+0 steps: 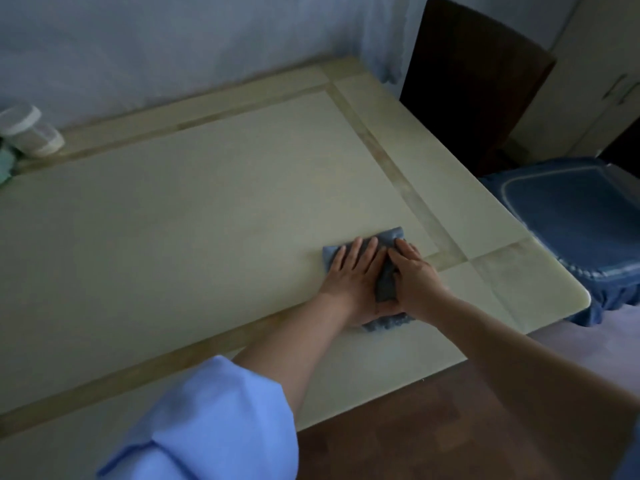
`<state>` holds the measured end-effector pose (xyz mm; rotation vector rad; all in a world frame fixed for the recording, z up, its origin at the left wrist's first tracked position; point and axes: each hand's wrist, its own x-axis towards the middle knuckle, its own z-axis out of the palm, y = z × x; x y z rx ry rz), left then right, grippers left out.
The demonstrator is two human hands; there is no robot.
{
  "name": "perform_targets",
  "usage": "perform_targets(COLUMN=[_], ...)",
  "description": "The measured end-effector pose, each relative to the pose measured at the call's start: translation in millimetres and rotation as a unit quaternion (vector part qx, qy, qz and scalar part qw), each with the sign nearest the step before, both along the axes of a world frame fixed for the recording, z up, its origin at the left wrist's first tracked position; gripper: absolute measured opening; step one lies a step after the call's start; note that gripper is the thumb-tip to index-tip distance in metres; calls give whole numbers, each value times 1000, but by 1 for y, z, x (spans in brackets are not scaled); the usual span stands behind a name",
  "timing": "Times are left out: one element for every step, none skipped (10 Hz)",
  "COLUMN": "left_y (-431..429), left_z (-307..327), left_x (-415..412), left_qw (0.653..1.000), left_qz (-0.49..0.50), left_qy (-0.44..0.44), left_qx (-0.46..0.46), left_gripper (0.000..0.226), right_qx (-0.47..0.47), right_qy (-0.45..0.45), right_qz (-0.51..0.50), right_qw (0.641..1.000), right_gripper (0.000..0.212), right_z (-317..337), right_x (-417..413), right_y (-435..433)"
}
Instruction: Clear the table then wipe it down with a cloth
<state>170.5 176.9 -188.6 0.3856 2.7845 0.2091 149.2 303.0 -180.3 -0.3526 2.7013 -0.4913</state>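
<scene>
A blue-grey cloth (385,285) lies on the pale cream table (194,216) near its right front corner. My left hand (351,275) presses flat on the cloth's left part, fingers spread and pointing away from me. My right hand (414,278) lies on the cloth's right part, fingers bent over a raised fold, thumb tucked at the near edge. Most of the cloth is hidden under both hands; only its far corners, a middle ridge and a near edge show.
Two pale containers (29,131) and a greenish object (5,164) stand at the table's far left edge by the wall. A dark chair back (467,81) stands beyond the right edge, with a blue-cushioned seat (568,213) beside the corner. Dark wood floor (433,427) lies below the front edge.
</scene>
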Motion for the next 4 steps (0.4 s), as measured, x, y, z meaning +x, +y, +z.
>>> perform_targets(left_y=[-2,-12,-25,-34], left_z=[4,15,36,65], left_x=[7,16,21,30], left_qw=[999,996,995,992], left_qz=[10,44,72,91], left_qy=[-20,-32,-7,17], left_qx=[29,68,70,89], left_gripper=[104,96,81,66], right_qx=[-23,-61,-93,-108], right_qy=[21,40,55,57], right_qz=[-17,-43,-51,-33], right_qw=[999,996,993,992], right_gripper=[61,43,33,39], right_z=[12,33,59,85], right_x=[6,15,20,27], right_y=[-4,-9,-16,-21])
